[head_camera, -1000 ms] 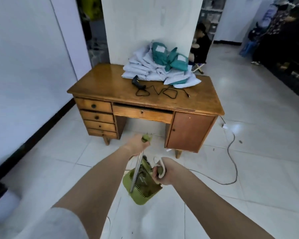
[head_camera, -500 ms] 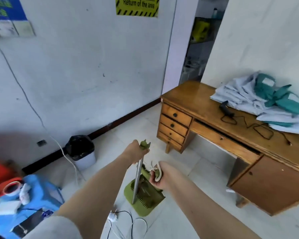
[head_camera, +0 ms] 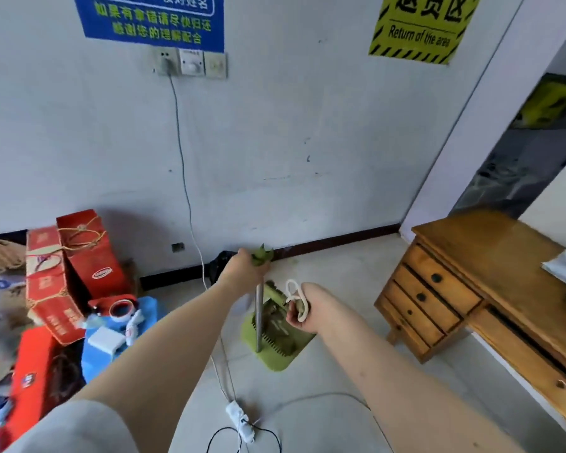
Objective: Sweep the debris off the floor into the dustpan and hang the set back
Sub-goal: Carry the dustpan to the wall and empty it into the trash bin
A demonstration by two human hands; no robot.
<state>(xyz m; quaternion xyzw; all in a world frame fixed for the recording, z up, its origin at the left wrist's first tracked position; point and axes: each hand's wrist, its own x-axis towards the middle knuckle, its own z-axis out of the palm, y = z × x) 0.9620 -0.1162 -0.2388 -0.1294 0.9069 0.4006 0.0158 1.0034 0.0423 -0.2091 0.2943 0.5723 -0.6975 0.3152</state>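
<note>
Far left, against the white wall: red cardboard gift boxes tied with tan cord, stacked and leaning. Just right of them a blue plastic bin, its top carrying a roll of tape and a small white box. A white cable drops from the wall socket down to a white power strip lying on the pale tiled floor.

Centre: left hand closed in a full fist round the green top of the silver metal broom handle, which stands near upright. A black-lined waste bin sits by the skirting, mostly hidden behind that hand. Right hand is curled shut around the green dustpan handle, with a white cord loop over the fingers. The green plastic dustpan hangs tilted, off the floor; dark debris lies in it, and the broom's lower end sits inside it.

Right: yellow wooden desk, three drawers on its left end; a pale cloth shows at its right edge.

Against half a second ago: the view has swung left, so the desk sits further right, the wall signs show lower, and the red boxes are fully visible. Both grips are unchanged.
</note>
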